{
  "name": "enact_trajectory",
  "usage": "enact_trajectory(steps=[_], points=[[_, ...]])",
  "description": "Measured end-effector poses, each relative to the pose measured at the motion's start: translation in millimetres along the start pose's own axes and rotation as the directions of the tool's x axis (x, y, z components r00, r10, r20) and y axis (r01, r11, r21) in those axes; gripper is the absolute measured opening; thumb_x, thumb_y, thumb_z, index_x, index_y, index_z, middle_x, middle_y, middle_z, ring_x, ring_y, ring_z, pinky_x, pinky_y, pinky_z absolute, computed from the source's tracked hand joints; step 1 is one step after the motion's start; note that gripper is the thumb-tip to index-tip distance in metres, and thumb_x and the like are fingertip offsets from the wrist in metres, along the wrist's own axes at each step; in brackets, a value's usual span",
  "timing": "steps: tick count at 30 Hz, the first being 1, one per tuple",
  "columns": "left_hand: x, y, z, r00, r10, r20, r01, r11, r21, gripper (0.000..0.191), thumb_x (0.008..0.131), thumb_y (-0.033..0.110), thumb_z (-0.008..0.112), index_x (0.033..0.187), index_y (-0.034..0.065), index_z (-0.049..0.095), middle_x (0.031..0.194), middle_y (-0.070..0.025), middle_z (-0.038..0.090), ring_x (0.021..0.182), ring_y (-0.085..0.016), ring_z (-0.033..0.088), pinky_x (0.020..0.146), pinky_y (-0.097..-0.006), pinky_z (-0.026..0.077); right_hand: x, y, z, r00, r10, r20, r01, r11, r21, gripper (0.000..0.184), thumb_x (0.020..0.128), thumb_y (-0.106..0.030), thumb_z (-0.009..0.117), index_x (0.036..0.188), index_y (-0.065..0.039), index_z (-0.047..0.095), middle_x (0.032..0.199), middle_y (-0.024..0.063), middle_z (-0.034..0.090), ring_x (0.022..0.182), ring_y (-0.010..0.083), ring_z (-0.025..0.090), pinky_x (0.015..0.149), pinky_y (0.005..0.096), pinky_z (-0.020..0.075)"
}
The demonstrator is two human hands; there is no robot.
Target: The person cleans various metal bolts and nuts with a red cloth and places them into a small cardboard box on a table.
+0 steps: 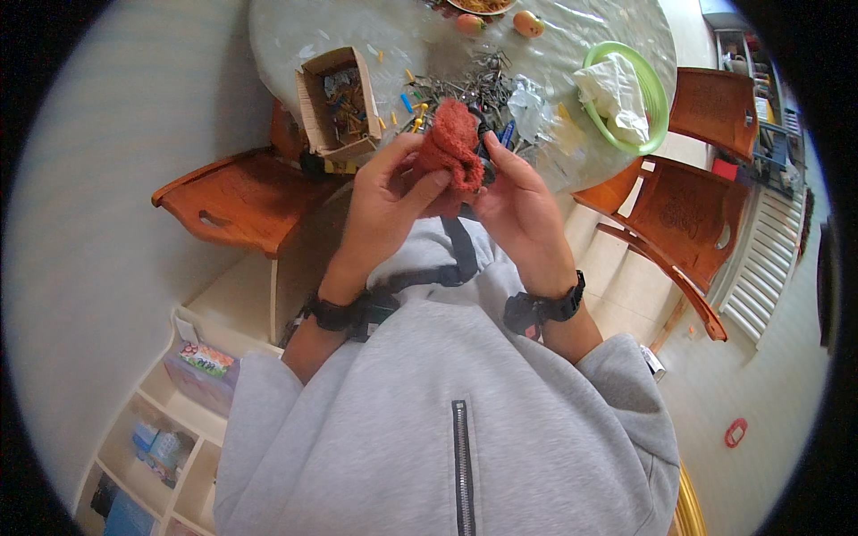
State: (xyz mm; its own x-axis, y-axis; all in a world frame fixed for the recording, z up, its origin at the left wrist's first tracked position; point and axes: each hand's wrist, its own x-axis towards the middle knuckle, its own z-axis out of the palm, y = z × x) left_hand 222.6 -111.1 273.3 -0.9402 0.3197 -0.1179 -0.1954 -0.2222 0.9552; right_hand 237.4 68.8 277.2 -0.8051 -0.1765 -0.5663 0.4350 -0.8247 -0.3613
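A folded red cloth (454,144) with a fuzzy, towel-like weave is held up near the table's front edge. My left hand (395,194) grips it, thumb pressed on the near side. My right hand (519,197) is around a small black object (484,137) tucked against the cloth's right side; the cloth and fingers hide most of it, so its kind is unclear. Just beyond the hands lies a heap of loose metal hardware (479,84), with yellow plastic pieces (419,120), a blue plastic piece (406,102) and clear plastic bags (533,107) around it.
An open cardboard box (305,110) with small parts inside stands left on the plastic-covered table (556,60). To the right sits a green basin (660,110) with white cloth (613,94). Orange-red fruits (529,24) lie farther back. Wooden chairs (248,194) flank the table.
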Motion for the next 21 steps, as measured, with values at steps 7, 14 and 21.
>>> enact_trajectory(steps=[7,14,21], points=[[19.4,11.3,-46.7,0.998,-0.058,0.039,0.058,0.998,0.009,0.026,0.093,0.001,0.069,0.118,-0.0008,0.060,0.110,-0.0056,0.068,0.101,-0.011,0.064,0.089,-0.0279,0.052,30.8,25.6,41.5,0.996,0.043,-0.075,-0.035,0.995,0.096,0.026,0.104,-0.023,0.055,0.117,-0.002,0.064,0.113,0.0092,0.070,0.105,0.0198,0.065,0.099,0.0372,0.0502],[31.3,4.9,-80.1,0.988,-0.013,-0.154,-0.015,0.984,-0.176,0.020,0.086,-0.007,0.069,0.101,0.0002,0.058,0.105,-0.0081,0.068,0.102,-0.012,0.065,0.090,-0.0277,0.053,67.4,61.0,66.3,0.991,0.065,-0.114,-0.040,0.976,0.214,0.028,0.105,-0.026,0.054,0.116,-0.002,0.063,0.114,0.0098,0.069,0.112,0.0222,0.064,0.105,0.0398,0.0475],[29.5,-1.8,-107.2,0.991,-0.032,-0.131,-0.012,0.946,-0.323,0.028,0.087,-0.004,0.072,0.111,0.0015,0.060,0.109,-0.0060,0.068,0.104,-0.013,0.065,0.093,-0.0293,0.052,76.4,88.3,90.7,0.981,-0.021,-0.193,0.062,0.976,0.210,0.027,0.104,-0.027,0.056,0.115,-0.004,0.063,0.113,0.0108,0.069,0.110,0.0229,0.064,0.104,0.0407,0.0480]])
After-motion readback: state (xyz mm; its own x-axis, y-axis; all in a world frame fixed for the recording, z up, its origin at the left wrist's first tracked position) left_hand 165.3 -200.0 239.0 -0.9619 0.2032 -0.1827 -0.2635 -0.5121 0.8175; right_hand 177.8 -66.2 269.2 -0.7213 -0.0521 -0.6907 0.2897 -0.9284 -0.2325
